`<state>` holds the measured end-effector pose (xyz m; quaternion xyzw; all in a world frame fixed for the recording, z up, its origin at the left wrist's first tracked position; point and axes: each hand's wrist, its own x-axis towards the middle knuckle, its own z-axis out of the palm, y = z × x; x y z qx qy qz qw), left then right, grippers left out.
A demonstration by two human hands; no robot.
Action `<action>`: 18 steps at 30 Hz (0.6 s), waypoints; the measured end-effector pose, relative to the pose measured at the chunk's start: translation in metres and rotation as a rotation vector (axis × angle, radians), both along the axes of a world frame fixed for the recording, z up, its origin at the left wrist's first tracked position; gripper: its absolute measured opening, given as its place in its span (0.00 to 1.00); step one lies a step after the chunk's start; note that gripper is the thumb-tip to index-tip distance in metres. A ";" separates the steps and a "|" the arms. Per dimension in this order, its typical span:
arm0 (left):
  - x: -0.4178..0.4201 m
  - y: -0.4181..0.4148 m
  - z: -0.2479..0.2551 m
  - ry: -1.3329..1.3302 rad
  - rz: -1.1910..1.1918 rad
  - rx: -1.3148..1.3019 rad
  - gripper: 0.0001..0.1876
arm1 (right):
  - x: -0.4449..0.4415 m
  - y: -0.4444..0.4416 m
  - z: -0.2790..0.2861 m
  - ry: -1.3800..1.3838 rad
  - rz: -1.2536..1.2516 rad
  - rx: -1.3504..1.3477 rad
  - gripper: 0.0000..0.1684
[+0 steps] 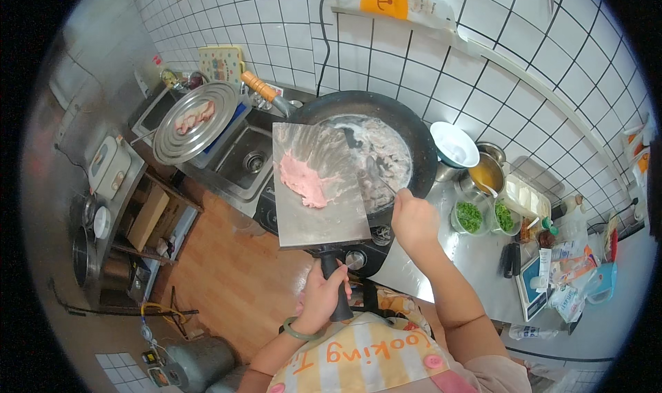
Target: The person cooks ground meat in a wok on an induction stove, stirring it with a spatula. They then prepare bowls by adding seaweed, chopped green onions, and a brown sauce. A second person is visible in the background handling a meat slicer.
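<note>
My left hand (326, 292) grips the black handle of a flat rectangular metal paddle (320, 230), held tilted over the near left part of a dark wok (414, 119). Pink meat paste (305, 181) lies smeared across the paddle's face. My right hand (416, 220) is closed around a thin metal utensil (387, 185) that reaches into the wok by the paddle's right edge. What its far end looks like is unclear. In the wok, pale greyish cooked pieces (390, 145) sit in whitish, foamy liquid. The paddle hides the wok's near left side and part of the stove (380, 258).
Left of the wok's wooden handle (261, 87), a round metal lid bearing raw meat (194, 116) rests over the sink (248, 160). At right stand a white bowl (455, 144), chopped greens (469, 217), a pot of yellow liquid (486, 173) and a kitchen scale (532, 289).
</note>
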<state>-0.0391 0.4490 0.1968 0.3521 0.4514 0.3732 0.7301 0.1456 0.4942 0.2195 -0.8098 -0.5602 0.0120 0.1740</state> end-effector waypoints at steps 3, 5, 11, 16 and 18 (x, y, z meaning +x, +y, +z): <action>-0.002 -0.001 -0.006 0.028 0.042 -0.010 0.07 | 0.004 0.010 0.013 -0.058 0.075 0.059 0.08; -0.003 0.000 -0.001 0.044 0.040 -0.008 0.07 | 0.028 0.031 0.005 -0.148 0.116 -0.061 0.09; -0.024 0.003 -0.003 0.060 0.068 0.004 0.08 | 0.019 0.028 0.029 -0.014 0.194 0.022 0.11; -0.020 0.003 -0.005 0.003 0.021 0.026 0.07 | -0.026 -0.003 0.017 0.299 0.290 0.050 0.11; -0.017 0.002 -0.001 0.002 0.006 0.037 0.07 | -0.025 0.000 0.003 0.309 0.288 0.111 0.11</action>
